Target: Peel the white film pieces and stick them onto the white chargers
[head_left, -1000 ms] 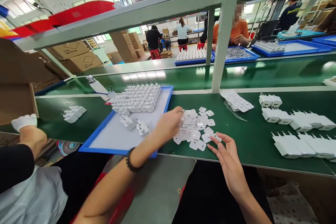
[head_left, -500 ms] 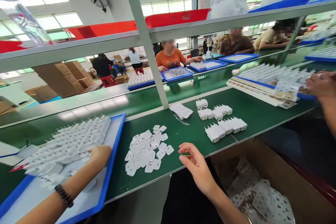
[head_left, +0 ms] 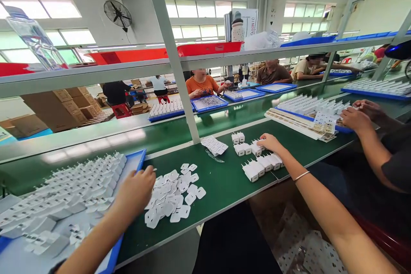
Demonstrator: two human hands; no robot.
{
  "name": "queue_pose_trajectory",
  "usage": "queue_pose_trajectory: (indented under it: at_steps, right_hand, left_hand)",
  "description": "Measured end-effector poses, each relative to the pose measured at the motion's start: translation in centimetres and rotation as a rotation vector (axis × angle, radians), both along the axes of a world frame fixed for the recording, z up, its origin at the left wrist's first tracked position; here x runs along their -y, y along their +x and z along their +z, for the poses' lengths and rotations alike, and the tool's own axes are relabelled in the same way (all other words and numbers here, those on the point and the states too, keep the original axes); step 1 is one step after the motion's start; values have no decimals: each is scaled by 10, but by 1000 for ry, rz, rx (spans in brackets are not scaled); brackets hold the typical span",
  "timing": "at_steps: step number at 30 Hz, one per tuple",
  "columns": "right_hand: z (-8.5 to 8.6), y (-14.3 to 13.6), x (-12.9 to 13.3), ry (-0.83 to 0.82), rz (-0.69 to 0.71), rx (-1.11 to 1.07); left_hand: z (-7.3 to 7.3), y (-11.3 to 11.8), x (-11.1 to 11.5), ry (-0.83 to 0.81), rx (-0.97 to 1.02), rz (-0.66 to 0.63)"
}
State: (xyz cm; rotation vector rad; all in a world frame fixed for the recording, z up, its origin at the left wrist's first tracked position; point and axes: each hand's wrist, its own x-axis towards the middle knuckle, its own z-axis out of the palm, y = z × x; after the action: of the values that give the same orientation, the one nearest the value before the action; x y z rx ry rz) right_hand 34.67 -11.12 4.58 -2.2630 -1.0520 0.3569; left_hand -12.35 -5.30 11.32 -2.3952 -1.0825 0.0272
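My left hand [head_left: 138, 190] is closed above the right edge of the blue-rimmed tray [head_left: 140, 157], beside a heap of flat white covers [head_left: 171, 195]. A small pale bit shows at its fingertips, too small to name. Rows of white charger plugs [head_left: 80, 190] fill much of that tray. Farther right, my right hand [head_left: 272, 143] reaches over the bench, its fingers closed on a white charger plug [head_left: 257, 149] in the middle group. A front row of charger plugs [head_left: 261, 167] stands partly behind my wrist, pins up.
A packet of white pieces [head_left: 214, 145] lies by the shelf post [head_left: 186, 94]. To the right, a co-worker's hands [head_left: 359, 115] work at another tray of chargers [head_left: 308, 107]. An open carton with printed sheets [head_left: 308, 248] sits below the bench edge.
My left hand has lifted from the tray and moved right toward the covers. My right hand has gone from the bench's front edge out to the charger plugs. The view has tilted up.
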Motion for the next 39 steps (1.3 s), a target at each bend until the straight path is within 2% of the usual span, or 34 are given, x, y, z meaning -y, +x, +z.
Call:
queue_pose_trajectory:
  at_steps: [2,5,8,10,14,18,21,23,24,26,28,31,35,37,39]
  right_hand:
    - [-3,-1,-7,-57,7,-16]
    - [-1,-3,-5,-122,-59,-12]
    - [11,-6,8,-140,-128,0]
    - [24,-11,18,-121,-119,6]
    - [51,-39,29,-36,36,7]
    - [66,-101,35,30,314,-21]
    - [68,-159,47,79,659,-18]
    - [67,-191,57,80,849,-64]
    - [67,-203,61,87,899,-72]
    - [67,-221,68,94,930,-74]
    - [68,-230,72,68,905,-82]
    - [71,-231,75,27,919,-218]
    - [78,-219,73,27,1012,-562]
    - [80,-216,71,22,1002,-548]
    - [78,-216,68,42,976,-411]
  left_hand:
    - [-6,16,23,54,-15,-113]
    - [-22,32,54,192,115,-299]
    - [-37,40,73,299,284,-447]
    - [-43,44,80,333,382,-490]
    - [-44,59,87,362,528,-536]
    - [-36,80,94,342,588,-558]
    - [-38,94,98,232,598,-528]
    - [-47,99,96,126,611,-521]
    - [-54,100,94,67,628,-529]
    - [-69,99,88,-58,710,-549]
    - [-82,95,81,-172,857,-555]
    - [-89,85,77,-310,1088,-582]
    - [-75,70,86,-596,1288,-599]
    - [-65,65,94,-757,1297,-573]
    - [-56,62,102,-871,1259,-575]
